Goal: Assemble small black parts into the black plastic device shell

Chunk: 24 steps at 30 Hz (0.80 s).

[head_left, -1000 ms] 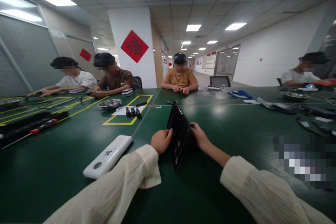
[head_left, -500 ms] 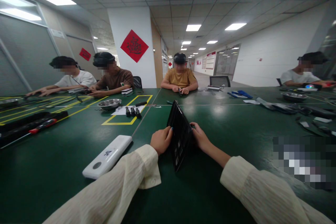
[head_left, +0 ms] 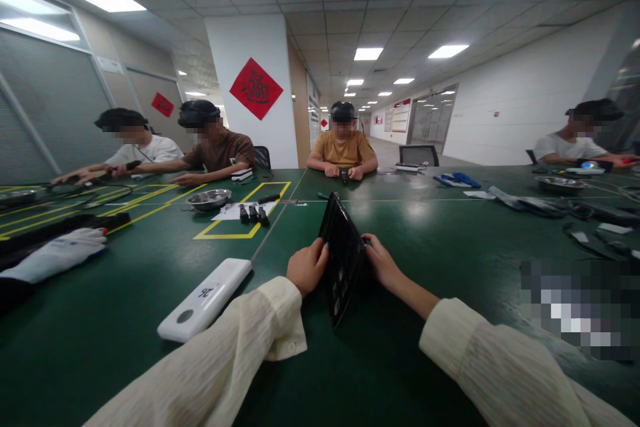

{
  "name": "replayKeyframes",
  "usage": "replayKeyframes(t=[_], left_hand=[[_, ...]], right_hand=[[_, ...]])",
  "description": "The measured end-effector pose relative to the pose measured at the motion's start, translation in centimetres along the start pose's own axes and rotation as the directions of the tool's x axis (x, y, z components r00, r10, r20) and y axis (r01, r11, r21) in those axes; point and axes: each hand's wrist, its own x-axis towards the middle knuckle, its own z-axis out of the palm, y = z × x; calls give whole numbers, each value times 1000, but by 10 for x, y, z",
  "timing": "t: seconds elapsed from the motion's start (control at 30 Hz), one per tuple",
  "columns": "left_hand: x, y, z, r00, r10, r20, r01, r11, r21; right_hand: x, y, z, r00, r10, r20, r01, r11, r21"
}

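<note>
A thin, flat black panel-like device (head_left: 344, 267) with a glossy rim stands on edge in front of me, tilted, its near corner low over the table. Its exact kind is unclear; small lighter patches show on the face toward my left. My left hand (head_left: 305, 270) grips it at the left edge, thumb lying on that face. On the opposite side, my right hand (head_left: 384, 261) is closed on the right edge, some fingers hidden behind it. A white oblong device (head_left: 206, 299) marked 26 lies beside my left forearm.
On the green table (head_left: 430, 240) are a metal bowl (head_left: 209, 199), several small black parts (head_left: 254, 215) and dark straps (head_left: 545, 205). A co-worker's white-gloved hand (head_left: 65, 253) is over a black tool case at left. Other people sit around the table.
A co-worker's white-gloved hand has come in at the left, over the red-handled tool. A seated person at left has reached an arm further left. My hands and the black device have barely moved.
</note>
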Motion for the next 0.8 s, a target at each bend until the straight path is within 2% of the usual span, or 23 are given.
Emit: replayKeyframes(t=[0.5, 0.8], left_hand=[[-2, 2, -4, 999, 43, 20, -43, 999, 30], [-1, 0, -1, 1000, 10, 27, -10, 1000, 1]], right_hand=[[2, 4, 0, 1000, 10, -11, -10, 1000, -20], [-1, -2, 1, 1000, 12, -4, -12, 1000, -18]])
